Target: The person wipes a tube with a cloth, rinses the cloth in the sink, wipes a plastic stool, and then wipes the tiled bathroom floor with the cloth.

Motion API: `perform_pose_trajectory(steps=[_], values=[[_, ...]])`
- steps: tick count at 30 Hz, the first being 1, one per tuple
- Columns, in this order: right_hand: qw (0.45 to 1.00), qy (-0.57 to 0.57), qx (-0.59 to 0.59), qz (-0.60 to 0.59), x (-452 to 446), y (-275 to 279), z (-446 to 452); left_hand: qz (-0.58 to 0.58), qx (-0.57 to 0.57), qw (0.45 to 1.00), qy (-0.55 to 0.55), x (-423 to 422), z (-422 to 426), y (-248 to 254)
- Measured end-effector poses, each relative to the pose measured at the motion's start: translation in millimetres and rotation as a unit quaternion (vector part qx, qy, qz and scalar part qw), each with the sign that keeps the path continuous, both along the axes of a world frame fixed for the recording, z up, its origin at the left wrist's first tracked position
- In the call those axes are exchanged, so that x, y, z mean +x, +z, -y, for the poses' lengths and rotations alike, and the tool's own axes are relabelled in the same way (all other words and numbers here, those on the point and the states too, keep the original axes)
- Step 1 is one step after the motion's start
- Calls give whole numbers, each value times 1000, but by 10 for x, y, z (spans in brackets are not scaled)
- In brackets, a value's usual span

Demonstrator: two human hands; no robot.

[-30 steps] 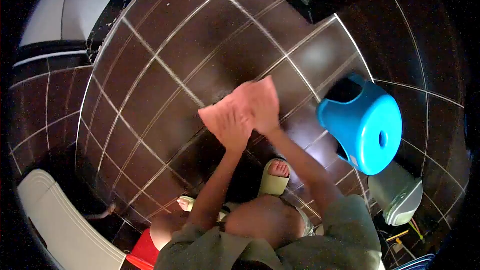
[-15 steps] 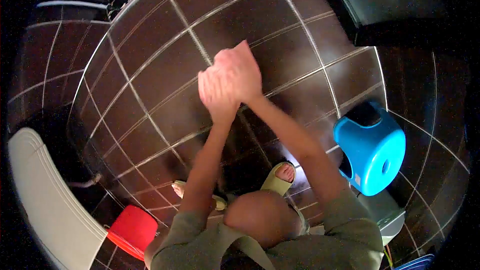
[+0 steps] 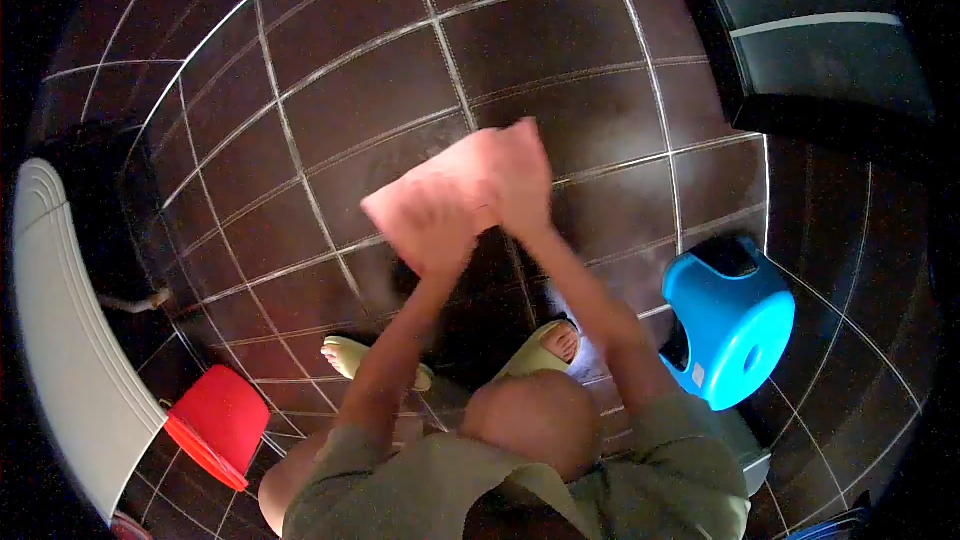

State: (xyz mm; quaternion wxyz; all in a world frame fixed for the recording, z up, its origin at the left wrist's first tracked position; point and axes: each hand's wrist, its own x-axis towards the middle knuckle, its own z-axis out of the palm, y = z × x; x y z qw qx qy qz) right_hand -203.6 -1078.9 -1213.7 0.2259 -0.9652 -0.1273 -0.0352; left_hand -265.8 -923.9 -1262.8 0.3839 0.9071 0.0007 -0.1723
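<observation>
A pink cloth (image 3: 463, 162) is stretched between my two hands in front of me, above the dark tiled floor (image 3: 370, 90). My left hand (image 3: 437, 223) grips its lower left part, fingers curled and blurred by motion. At the cloth's right end, my right hand (image 3: 522, 190) has closed on it. The far left corner of the cloth sticks out past my left hand, and a short tip rises above the right one. Some of the fingers are hidden by blur and folds.
To the right stands a blue plastic stool (image 3: 745, 330). At the left are a red bucket-like container (image 3: 222, 420) and a long white curved panel (image 3: 75, 340). A dark-framed glassy unit (image 3: 820, 60) occupies the upper right. My feet wear pale green slippers (image 3: 540, 358).
Half a second ago my hands were pressed together with the cloth bunched up; now they are farther apart and the cloth is spread between them. Both have come slightly nearer to me. The view has shifted.
</observation>
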Motion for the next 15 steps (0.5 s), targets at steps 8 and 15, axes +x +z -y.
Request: perform_pose_trajectory(steps=[8, 15], values=[[993, -110, -36, -1, -259, -239, 212, 24, -318, 941, 110, -23, 730, -23], [992, 103, -35, -63, -283, -470, -747, 76, -197, 942, 262, -50, -359, 596]])
